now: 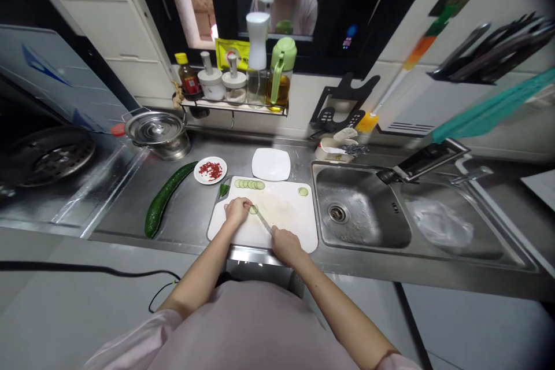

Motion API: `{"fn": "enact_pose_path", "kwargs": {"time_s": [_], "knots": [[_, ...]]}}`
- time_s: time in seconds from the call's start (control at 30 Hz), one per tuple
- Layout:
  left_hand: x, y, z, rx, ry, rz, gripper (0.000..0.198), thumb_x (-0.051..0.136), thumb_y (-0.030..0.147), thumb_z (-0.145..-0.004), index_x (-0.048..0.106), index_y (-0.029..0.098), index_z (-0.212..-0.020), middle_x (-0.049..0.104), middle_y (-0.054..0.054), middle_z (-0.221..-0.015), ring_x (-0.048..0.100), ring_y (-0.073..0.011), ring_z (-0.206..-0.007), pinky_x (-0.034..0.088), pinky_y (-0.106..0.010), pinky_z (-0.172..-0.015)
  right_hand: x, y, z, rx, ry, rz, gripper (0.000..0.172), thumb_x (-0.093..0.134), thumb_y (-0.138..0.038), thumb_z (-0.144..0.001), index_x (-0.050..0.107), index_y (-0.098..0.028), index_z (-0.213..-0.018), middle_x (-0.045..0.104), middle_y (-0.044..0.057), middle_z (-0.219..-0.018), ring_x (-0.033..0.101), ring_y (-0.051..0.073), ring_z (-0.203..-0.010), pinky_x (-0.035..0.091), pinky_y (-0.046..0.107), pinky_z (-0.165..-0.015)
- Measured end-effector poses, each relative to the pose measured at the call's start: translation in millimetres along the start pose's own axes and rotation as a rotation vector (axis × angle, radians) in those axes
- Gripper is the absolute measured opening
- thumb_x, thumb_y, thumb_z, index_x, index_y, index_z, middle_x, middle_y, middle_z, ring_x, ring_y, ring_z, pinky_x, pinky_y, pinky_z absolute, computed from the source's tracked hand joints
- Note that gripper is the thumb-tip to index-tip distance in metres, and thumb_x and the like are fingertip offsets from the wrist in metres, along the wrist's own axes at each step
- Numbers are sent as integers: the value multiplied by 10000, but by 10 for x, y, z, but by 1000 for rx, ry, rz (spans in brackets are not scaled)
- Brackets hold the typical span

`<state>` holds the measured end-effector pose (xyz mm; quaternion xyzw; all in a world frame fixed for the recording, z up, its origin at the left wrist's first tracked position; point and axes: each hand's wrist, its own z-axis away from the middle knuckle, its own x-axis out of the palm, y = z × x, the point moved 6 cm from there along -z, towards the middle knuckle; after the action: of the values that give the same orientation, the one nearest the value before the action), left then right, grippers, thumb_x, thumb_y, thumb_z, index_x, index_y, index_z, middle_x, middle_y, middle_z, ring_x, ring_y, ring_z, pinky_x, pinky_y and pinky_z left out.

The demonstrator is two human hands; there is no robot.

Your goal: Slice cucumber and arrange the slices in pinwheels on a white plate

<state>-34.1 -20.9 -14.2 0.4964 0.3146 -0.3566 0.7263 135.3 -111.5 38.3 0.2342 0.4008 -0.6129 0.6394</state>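
My right hand [286, 244] is closed round the handle of a knife [264, 222], its blade pointing up and left over the white cutting board [281, 234]. At the blade's tip lies a thin round cucumber slice [254, 210]. The fingers of my left hand [237, 211] are drawn together at the left edge of that slice. A row of overlapping cucumber slices [249, 184] runs along the board's far edge. More slices [303, 191] sit in the far right corner. By the far left corner is a dark green cut piece [224, 189].
Left of the board are a whole cucumber [167, 199] and a plate of chopped red bits [210, 170]. An empty white plate [271, 164] stands behind it. A sink [364, 208] borders the right side. A lidded pot [158, 134] and bottle shelf [234, 105] are at the back.
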Motion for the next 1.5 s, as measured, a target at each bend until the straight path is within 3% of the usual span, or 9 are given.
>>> {"fn": "enact_pose_path", "kwargs": {"time_s": [0.6, 0.97, 1.2, 1.37, 1.5], "knots": [[-12, 78, 56, -30, 27, -11, 277, 466, 208, -864, 720, 298, -928, 701, -32, -1076, 584, -225, -1077, 354, -393, -909, 4, 64, 5, 17, 3, -13, 328, 390, -113, -893, 534, -124, -1188, 680, 182, -1061, 643, 269, -1029, 450, 341, -785], [-30, 111, 90, -15, 23, -48, 266, 453, 231, -878, 705, 293, -937, 694, -39, -1073, 576, -231, -1085, 354, -390, -901, 113, 207, 187, 42, 10, -20, 321, 381, -107, -895, 565, -149, -1155, 690, 166, -1045, 649, 257, -1009, 440, 323, -771], [-4, 133, 127, -3, -2, -60, 169, 563, 275, -829, 663, 277, -965, 676, -36, -1038, 577, -222, -1052, 351, -371, -889, 165, 507, 332, 12, 62, -166, 298, 343, -245, -950, 585, -151, -1096, 697, 145, -1035, 647, 246, -995, 412, 294, -766], [-7, 163, 134, 3, 16, -37, 161, 540, 188, -823, 642, 256, -928, 682, -28, -1031, 584, -203, -1043, 346, -335, -873, 206, 799, 372, 87, 121, -290, 330, 326, -284, -962, 580, -153, -1126, 699, 133, -1032, 645, 218, -992, 397, 256, -764], [-72, 149, 125, -14, 17, -22, 197, 471, 161, -853, 632, 259, -912, 701, -13, -980, 599, -189, -998, 346, -332, -863, 211, 836, 369, 101, 142, -310, 343, 343, -306, -953, 590, -166, -1145, 708, 123, -994, 651, 216, -965, 393, 251, -752]]}}
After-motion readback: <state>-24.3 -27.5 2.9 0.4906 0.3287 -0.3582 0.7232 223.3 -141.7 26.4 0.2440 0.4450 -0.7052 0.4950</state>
